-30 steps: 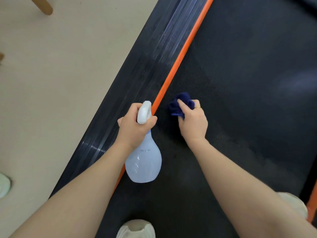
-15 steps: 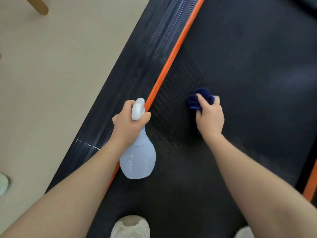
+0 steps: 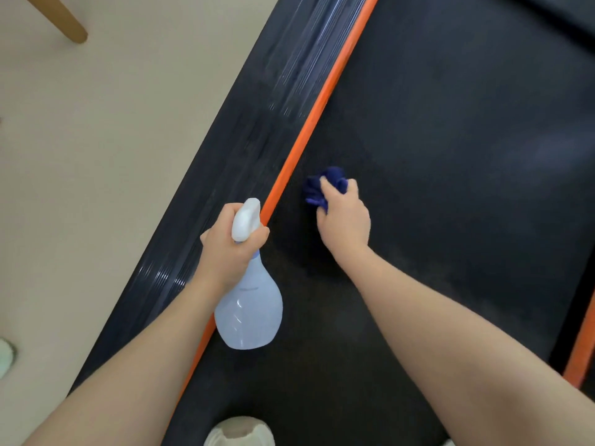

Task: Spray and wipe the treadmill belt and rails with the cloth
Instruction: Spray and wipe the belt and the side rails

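Head view: a soft, limp cloth is bunched under the right hand, pressed to the belt; the light spray bottle is gripped at its neck by the left hand.

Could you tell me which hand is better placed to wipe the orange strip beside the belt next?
The right hand: it already grips the blue cloth on the belt, close to the orange strip. The left hand is occupied holding the spray bottle.

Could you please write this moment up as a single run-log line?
left hand: grips spray bottle | right hand: presses blue cloth on belt beside orange strip | phase: wiping belt
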`<state>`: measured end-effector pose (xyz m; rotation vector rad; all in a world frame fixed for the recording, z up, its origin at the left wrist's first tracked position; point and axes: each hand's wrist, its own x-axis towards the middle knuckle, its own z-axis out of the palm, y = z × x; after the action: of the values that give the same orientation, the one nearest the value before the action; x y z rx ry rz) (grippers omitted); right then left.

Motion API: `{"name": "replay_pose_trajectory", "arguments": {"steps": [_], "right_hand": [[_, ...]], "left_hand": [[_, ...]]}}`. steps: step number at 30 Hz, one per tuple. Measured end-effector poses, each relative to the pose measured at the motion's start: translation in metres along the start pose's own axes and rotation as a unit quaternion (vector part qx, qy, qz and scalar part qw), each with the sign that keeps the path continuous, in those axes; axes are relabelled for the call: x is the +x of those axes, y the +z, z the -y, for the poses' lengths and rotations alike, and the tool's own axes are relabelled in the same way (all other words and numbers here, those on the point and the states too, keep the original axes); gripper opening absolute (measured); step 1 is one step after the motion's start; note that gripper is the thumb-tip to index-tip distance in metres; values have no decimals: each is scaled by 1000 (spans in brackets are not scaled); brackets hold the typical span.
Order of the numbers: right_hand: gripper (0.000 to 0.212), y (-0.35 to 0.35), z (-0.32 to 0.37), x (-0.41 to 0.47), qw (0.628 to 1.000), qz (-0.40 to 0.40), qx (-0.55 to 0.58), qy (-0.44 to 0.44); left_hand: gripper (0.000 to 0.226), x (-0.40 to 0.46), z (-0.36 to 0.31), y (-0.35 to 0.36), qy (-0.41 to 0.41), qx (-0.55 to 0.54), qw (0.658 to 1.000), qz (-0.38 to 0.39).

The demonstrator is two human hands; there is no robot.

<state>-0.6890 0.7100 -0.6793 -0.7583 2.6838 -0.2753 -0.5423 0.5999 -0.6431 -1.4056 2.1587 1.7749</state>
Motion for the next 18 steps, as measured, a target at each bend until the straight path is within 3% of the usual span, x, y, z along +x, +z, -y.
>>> {"name": "replay_pose_trajectory", "arguments": {"steps": [3,5,9,10,13,15,17,18], "right_hand": [[52,7,2,-40,973,91,-4,-211],[50,0,-8,-17,965,75,-37,-249],[43,-11,1,42,999,-30,-36,-25],[44,-9,5,39,999,-36,-25,-20],[42,7,16,-9,989,42,-13,-141],[44,11,16,-45,960,117,-3,-254],[49,12,8,-45,930,122,-36,-346],[46,11,5,-35,931,109,-49,-346]], "left_hand": [[41,-2,-3,-2,-6,-2,1000,-2],[39,-1,-1,-2,-5,-2,1000,1],[33,1,4,-2,-3,-12,1000,8],[35,1,4,-2,-4,-13,1000,7],[42,1,1,-3,-2,-18,1000,-6],[45,0,0,-3,1,-23,1000,-8],[46,0,2,-3,9,-23,1000,-9],[47,1,4,-3,12,-22,1000,-13]]}}
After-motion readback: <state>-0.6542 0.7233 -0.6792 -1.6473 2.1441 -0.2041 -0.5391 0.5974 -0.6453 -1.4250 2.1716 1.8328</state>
